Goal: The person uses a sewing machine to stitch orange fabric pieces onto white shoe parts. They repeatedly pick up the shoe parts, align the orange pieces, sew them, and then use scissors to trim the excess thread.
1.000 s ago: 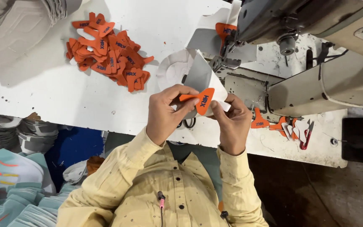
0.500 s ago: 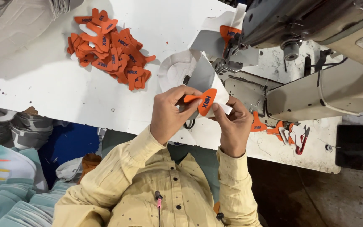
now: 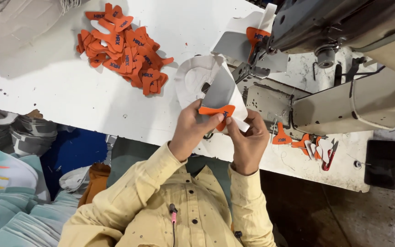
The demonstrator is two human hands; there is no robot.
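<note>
Both hands have dropped a little nearer the person. The left hand [image 3: 193, 130] and right hand [image 3: 248, 139] pinch a small orange wing-shaped patch [image 3: 216, 112] against a grey and white fabric piece [image 3: 218, 91], just near the grey sewing machine [image 3: 325, 68]. A pile of orange patches [image 3: 122, 45] lies far left on the white table [image 3: 60, 87].

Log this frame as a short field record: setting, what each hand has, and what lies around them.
setting: white worktable with a sewing machine
left hand: pinches an orange label piece against a grey-white fabric panel
right hand: grips the same panel's lower edge, thumb by the orange piece
pile: loose orange pieces at the table's far left
under machine head: another white panel with orange piece
near right edge: more orange pieces, red snips
</note>
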